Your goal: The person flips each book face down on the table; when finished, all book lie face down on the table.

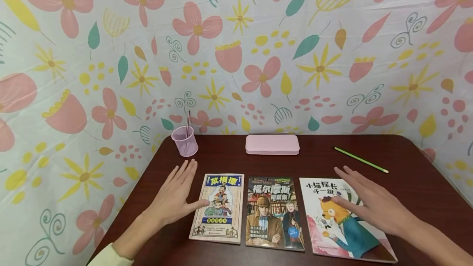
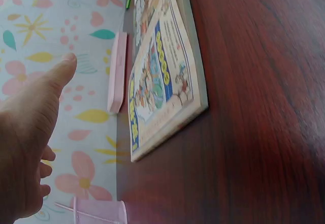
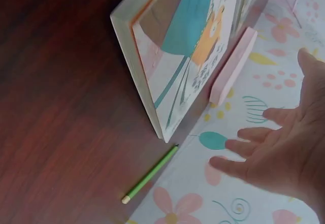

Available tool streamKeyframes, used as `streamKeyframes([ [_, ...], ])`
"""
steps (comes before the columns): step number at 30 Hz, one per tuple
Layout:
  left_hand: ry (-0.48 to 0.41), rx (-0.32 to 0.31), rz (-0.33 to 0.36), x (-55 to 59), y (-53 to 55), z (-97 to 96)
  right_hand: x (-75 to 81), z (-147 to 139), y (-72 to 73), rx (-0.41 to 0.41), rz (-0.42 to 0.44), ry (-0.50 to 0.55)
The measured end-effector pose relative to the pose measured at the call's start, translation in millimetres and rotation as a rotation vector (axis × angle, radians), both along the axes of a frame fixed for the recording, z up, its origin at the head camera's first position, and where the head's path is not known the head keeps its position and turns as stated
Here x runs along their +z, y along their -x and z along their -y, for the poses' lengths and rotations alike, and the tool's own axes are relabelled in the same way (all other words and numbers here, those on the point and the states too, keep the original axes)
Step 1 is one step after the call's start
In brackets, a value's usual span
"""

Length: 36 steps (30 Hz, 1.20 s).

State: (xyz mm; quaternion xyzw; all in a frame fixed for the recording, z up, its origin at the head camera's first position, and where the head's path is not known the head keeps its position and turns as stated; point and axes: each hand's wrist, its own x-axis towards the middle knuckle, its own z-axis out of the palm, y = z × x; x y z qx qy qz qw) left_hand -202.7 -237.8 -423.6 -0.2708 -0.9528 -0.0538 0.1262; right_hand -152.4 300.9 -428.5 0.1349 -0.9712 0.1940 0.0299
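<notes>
My left hand (image 1: 173, 196) is held with its fingers straight over the left edge of a cream book with a blue title band (image 1: 219, 208), holding nothing. In the left wrist view its thumb stands apart from that book. On the other side my right hand (image 1: 373, 200) hovers with spread fingers above a white book with an orange cat on its cover (image 1: 332, 233), its grasp empty. Between these two lies a darker book showing a figure in a brown coat (image 1: 264, 225). All three lie face up side by side.
At the back left stands a lilac mesh pen cup (image 1: 186, 143) with a pencil-like stick (image 1: 188, 122) in it. A pink pencil case (image 1: 272, 145) lies at the back middle, and a green pencil (image 1: 360, 159) at the right. Behind the dark wooden table (image 1: 221, 155) hangs a flowered cloth (image 1: 236, 52).
</notes>
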Motion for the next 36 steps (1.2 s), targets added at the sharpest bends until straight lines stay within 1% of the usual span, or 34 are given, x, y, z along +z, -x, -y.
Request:
streamKeyframes([
  [2, -0.029, -0.017, 0.014, 1.6, 0.1, -4.3, 1.3, 2, 5.3, 0.042, -0.014, 0.051],
  [4, -0.072, -0.037, 0.044, 2.8, -0.3, -9.4, 1.4, 5, 11.1, 0.081, -0.013, 0.109],
  [7, -0.141, -0.071, 0.106, 3.6, -2.2, -17.7, -0.7, 9, 20.7, 0.133, 0.000, 0.187],
  [9, -0.184, -0.084, 0.159, 3.0, -4.3, -23.3, -2.5, 12, 27.6, 0.176, 0.026, 0.232],
  [13, -0.260, -0.096, 0.267, 1.4, -7.8, -35.1, -4.4, 21, 40.4, 0.234, 0.072, 0.284],
  [18, -0.317, -0.091, 0.356, -3.6, -12.5, -48.6, -9.5, 34, 57.1, 0.304, 0.095, 0.315],
  [22, -0.334, -0.122, 0.385, -10.2, -16.5, -59.1, -17.5, 41, 67.2, 0.365, 0.105, 0.337],
  [28, -0.328, -0.171, 0.429, -26.8, -23.0, -73.9, -27.2, 50, 79.7, 0.355, 0.134, 0.342],
  [31, -0.319, -0.187, 0.460, -35.8, -26.2, -79.7, -30.8, 54, 86.4, 0.376, 0.135, 0.363],
  [34, -0.300, -0.199, 0.484, -42.7, -31.3, -84.6, -33.8, 59, 92.4, 0.399, 0.152, 0.397],
  [36, -0.285, -0.201, 0.496, -45.5, -35.6, -87.8, -35.1, 61, 95.6, 0.400, 0.172, 0.414],
])
